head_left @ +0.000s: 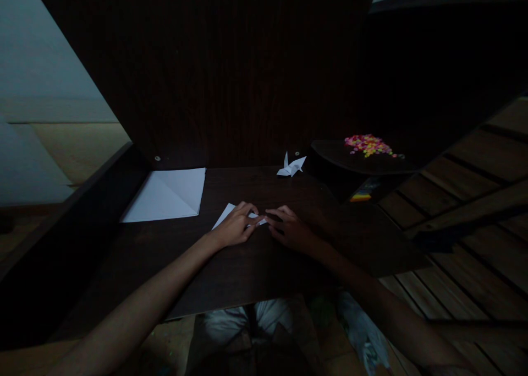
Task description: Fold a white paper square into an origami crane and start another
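Observation:
A folded piece of white paper (223, 214) lies on the dark desk in front of me, mostly covered by my hands. My left hand (237, 225) rests over its middle, with the fingers bent and holding it down. My right hand (292, 232) is at the paper's narrow right end, where its fingertips pinch the tip close to my left fingers. Beyond my hands, a white origami crane (292, 167) stands near the back panel. To the left lies a stack of white paper sheets (169, 194), the top one showing a diagonal crease.
Small colourful pieces (368, 145) are heaped on a raised corner shelf (330, 153) at the right. Something with a yellow and orange edge (360, 197) sits beneath it. A dark side panel (82, 222) bounds the desk at left. Wooden slats (454, 288) are at right.

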A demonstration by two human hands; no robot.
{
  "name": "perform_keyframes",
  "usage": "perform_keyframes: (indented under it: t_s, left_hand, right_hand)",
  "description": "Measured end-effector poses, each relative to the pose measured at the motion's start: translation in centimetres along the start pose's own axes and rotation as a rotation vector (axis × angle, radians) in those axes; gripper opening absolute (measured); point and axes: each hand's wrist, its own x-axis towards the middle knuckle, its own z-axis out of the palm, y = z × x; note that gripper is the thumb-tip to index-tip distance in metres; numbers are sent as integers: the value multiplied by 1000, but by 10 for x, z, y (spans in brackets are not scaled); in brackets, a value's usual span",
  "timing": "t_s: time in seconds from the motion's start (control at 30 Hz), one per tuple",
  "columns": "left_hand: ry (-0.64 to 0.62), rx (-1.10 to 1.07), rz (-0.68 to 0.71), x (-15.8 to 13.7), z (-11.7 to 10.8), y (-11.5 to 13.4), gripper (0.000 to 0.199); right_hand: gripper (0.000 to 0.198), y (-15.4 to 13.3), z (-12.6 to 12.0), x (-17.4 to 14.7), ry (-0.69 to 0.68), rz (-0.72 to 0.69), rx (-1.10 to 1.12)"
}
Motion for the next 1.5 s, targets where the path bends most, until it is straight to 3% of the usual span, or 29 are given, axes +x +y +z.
perform_keyframes:
  t_s: [0.27, 0.57, 0.97, 1.23, 1.5]
  left_hand:
    - [6, 28, 0, 0, 0, 0, 33]
    - [-21, 47, -15, 0, -1, 1, 32]
    - [-54, 179, 36, 0, -6, -1, 33]
    - [-29, 159, 67, -1, -2, -1, 35]
    - [-51, 184, 67, -2, 1, -2, 34]
  right_hand:
    - [46, 8, -5, -7, 43, 64, 45]
    - [31, 2, -7, -4, -26, 16, -3]
    - [37, -9, -8, -7, -132, 5, -302]
    - [46, -1, -15, -10, -80, 53, -214]
    - [41, -17, -15, -3, -190, 68, -291]
